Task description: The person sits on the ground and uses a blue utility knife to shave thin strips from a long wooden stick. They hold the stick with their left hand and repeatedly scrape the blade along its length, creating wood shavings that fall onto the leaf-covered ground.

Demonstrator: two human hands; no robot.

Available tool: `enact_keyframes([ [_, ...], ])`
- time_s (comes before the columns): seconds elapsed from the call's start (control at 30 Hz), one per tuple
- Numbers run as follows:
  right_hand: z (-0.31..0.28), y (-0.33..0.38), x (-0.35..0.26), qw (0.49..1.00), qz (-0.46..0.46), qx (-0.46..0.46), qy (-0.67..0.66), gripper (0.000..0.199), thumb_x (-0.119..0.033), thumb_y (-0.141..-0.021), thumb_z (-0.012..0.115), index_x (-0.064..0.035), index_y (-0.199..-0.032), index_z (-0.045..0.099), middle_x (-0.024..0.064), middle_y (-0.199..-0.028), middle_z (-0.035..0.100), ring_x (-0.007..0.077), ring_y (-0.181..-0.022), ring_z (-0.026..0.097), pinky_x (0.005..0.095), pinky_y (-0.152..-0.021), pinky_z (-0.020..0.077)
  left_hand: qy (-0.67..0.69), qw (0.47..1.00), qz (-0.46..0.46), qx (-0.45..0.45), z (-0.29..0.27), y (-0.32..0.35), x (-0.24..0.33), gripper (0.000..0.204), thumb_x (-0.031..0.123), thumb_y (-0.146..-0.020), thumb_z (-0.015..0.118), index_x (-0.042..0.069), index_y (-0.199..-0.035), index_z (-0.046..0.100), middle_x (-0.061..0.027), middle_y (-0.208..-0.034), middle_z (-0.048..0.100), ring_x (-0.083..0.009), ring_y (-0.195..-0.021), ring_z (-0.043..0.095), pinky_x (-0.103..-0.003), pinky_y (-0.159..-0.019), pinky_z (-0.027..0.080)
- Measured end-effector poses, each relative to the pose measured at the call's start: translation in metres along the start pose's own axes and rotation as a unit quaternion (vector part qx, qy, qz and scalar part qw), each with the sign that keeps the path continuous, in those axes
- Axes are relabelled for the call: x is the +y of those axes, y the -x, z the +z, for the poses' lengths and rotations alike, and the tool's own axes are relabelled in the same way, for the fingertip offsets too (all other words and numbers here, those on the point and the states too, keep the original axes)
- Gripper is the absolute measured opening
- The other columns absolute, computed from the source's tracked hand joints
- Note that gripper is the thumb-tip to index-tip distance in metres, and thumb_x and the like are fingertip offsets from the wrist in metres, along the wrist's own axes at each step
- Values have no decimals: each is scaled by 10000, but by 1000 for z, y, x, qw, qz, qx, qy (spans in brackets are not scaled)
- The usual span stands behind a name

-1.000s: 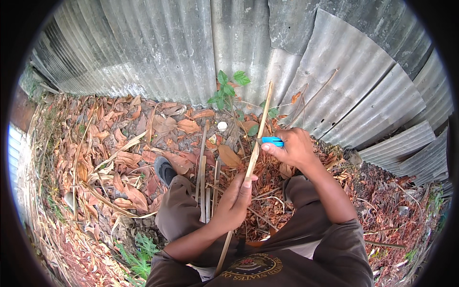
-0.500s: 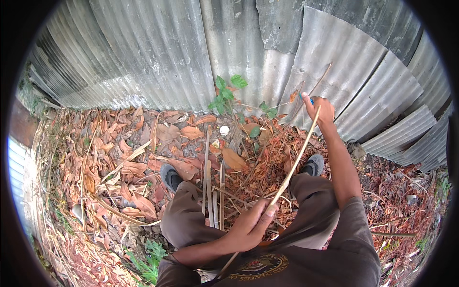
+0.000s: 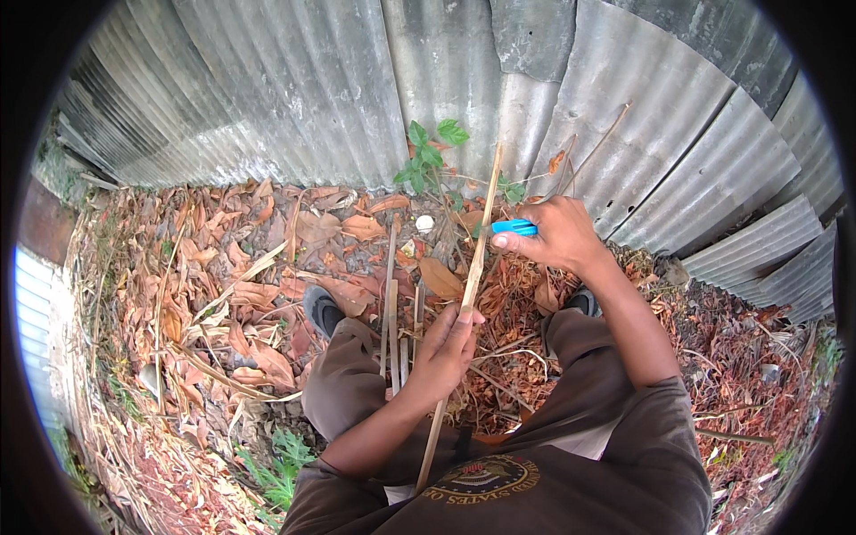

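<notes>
A long pale stick, like a split bamboo strip, slants from my lap up toward the metal wall. My left hand is closed around its middle, between my knees, with the thumb along it. My right hand grips a bright blue-handled tool, which looks like a small knife. The tool's end meets the stick's upper part; no blade can be made out. Several cut strips stand near my left knee, their lower ends hidden by my leg.
Corrugated metal sheets form a wall ahead. Dry brown leaves litter the ground. A leafy green plant grows at the wall's foot, near a round white object. Thin twigs lean against the sheets at the right.
The stick has swung leftward and stands steeper in view. My left hand has moved up and left. My right hand has come left and nearer, showing more of the blue tool.
</notes>
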State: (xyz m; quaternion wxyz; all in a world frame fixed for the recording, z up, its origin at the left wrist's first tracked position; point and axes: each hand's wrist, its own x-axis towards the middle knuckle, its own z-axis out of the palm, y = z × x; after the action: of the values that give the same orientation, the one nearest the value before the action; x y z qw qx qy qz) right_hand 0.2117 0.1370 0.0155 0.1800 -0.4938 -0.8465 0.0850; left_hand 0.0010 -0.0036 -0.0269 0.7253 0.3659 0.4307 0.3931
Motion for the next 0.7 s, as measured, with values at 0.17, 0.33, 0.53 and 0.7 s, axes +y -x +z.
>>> enact_keyframes([
  [0.17,9,3,-5,997,-1,-56,48,706,-792,-737,510,-167,-967,744,139,-567,610,353,-583,635,456,-579,509,-48,998,28,17,1,0,2,247,289,-1045,372,81,-1061,504,34,-614,380,-42,-522,332,-223,-474,280],
  [0.33,13,3,-4,999,-14,-26,33,682,-790,-728,523,-173,-905,751,127,-566,613,346,-572,633,453,-568,506,-233,961,124,80,3,3,-5,269,292,-1032,402,40,-1034,495,-33,-637,439,-104,-586,451,-297,-546,367],
  [0.53,29,-9,26,996,-18,69,51,679,-749,-725,572,-84,-652,684,140,-507,558,357,-523,587,448,-541,474,-293,947,117,66,5,11,-3,238,253,-1025,412,25,-1026,477,-99,-671,460,-195,-569,483,-351,-565,392],
  [0.7,12,-28,100,970,212,80,89,808,-809,-758,455,-42,-711,703,175,-603,622,353,-650,648,460,-633,502,-292,949,116,-10,15,20,-18,243,266,-1023,417,26,-1044,454,-108,-644,470,-245,-539,503,-374,-541,390],
])
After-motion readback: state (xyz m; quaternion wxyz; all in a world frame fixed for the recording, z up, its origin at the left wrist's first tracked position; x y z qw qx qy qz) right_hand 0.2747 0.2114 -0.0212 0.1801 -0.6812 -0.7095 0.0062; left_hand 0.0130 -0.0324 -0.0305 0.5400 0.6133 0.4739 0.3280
